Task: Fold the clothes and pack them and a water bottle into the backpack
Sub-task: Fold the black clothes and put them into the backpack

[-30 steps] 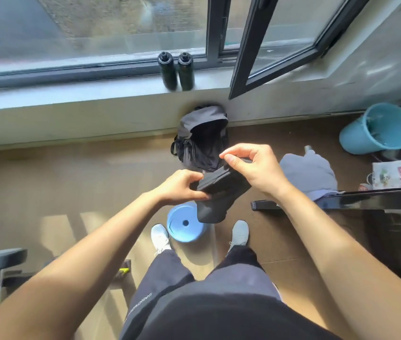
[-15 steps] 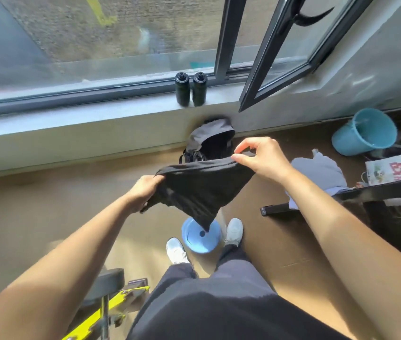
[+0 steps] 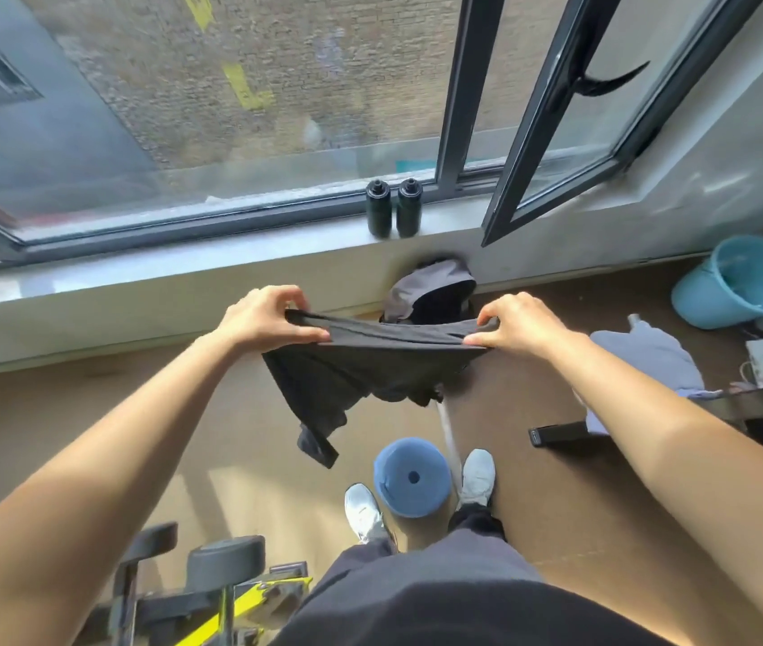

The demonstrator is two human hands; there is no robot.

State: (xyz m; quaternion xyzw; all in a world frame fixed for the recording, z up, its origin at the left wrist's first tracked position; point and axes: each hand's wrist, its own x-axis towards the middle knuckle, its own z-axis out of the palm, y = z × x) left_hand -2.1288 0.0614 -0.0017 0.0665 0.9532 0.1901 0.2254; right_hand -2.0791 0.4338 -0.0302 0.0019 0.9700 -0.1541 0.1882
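Note:
A dark grey garment (image 3: 361,370) hangs stretched in the air between my two hands, its lower part dangling down to the left. My left hand (image 3: 263,319) pinches its left top edge and my right hand (image 3: 517,321) pinches its right top edge. Behind the garment, an open grey and black backpack (image 3: 431,291) leans against the wall below the sill. Two dark water bottles (image 3: 393,214) stand side by side on the window sill. A light grey-blue piece of clothing (image 3: 650,356) lies on the floor to the right.
A blue foam roller (image 3: 410,477) stands between my feet. An open window sash (image 3: 557,132) juts inward above the backpack. A tipped blue bucket (image 3: 743,282) lies at the right wall, a dark bench edge (image 3: 557,433) below it. Exercise equipment (image 3: 211,594) sits at lower left.
My hands have moved apart and upward, spreading the folded-up dark garment out wide between them. The view has tilted up toward the window.

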